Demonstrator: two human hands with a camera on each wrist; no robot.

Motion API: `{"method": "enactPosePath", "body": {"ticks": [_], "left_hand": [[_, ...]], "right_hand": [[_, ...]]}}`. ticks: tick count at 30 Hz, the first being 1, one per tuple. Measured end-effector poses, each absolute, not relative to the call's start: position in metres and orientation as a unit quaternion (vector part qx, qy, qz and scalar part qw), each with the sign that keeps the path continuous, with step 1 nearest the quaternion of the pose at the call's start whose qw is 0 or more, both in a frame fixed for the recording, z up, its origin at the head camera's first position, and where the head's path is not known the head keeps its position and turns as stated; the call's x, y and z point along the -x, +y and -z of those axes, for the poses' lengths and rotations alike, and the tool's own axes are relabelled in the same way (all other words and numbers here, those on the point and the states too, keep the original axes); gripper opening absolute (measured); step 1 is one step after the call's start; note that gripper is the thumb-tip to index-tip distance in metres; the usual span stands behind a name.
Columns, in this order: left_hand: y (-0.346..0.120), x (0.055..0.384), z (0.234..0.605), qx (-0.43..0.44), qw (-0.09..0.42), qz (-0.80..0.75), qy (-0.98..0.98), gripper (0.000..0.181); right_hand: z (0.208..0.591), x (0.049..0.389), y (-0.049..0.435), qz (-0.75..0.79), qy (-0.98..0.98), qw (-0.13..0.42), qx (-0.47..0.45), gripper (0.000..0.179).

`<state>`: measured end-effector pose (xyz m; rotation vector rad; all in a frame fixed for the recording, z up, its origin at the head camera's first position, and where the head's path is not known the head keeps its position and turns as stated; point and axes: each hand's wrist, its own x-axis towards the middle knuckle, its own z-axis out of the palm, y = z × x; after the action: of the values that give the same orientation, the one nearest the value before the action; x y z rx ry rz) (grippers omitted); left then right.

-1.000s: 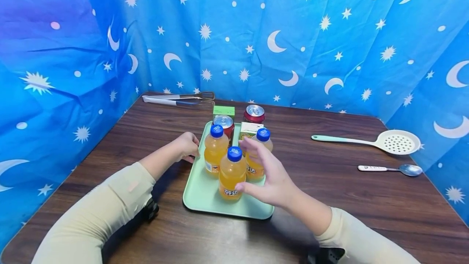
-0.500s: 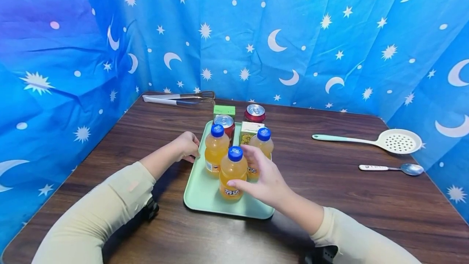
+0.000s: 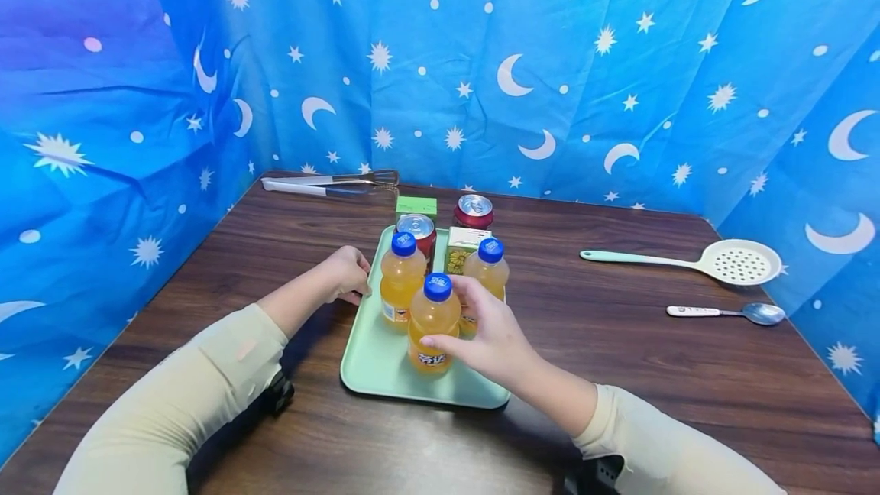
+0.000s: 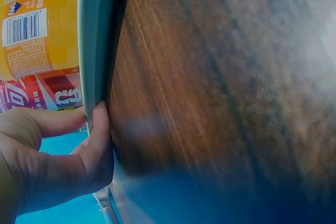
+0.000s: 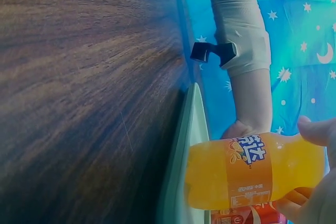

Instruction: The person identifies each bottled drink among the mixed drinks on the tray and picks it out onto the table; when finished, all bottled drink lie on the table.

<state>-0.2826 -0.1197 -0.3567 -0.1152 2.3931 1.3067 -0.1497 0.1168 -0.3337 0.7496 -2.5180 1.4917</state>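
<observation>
Presently, in the head view, the right hand (image 3: 496, 338) is curling fingers and thumb round the nearest orange bottle (image 3: 433, 325), which is standing upright at the front of the green tray (image 3: 374, 373) on the desk (image 3: 619, 373). The left hand (image 3: 348, 273) is pinching the tray's left rim. Two more bottles, two cans and cartons are standing behind.

From the left wrist, thumb and fingers are gripping the tray edge (image 4: 94, 51); a barcode label is showing, its text too small to read.

From the right wrist, the bottle (image 5: 247, 171) is displaying Chinese characters on an orange label. Judgement: full, fairly heavy, smooth and possibly slippery plastic; taking hold at the labelled waist is looking soundest.
</observation>
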Motion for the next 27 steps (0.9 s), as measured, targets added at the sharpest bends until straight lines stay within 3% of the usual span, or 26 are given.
{"method": "enactPosePath", "body": {"ticks": [7,18,27], "left_hand": [[-0.120,0.281,0.358,0.041,0.207,-0.457,0.864,0.032],[-0.121,0.283,0.359,0.045,0.208,-0.458,0.863,0.035],[-0.120,0.283,0.357,0.026,0.202,-0.453,0.868,0.033]], "right_hand": [[0.338,0.150,0.114,-0.519,-0.820,0.048,-0.237,0.056],[0.310,0.130,0.107,-0.531,-0.812,0.047,-0.239,0.052],[0.326,0.137,0.114,-0.538,-0.801,0.054,-0.257,0.056]]}}
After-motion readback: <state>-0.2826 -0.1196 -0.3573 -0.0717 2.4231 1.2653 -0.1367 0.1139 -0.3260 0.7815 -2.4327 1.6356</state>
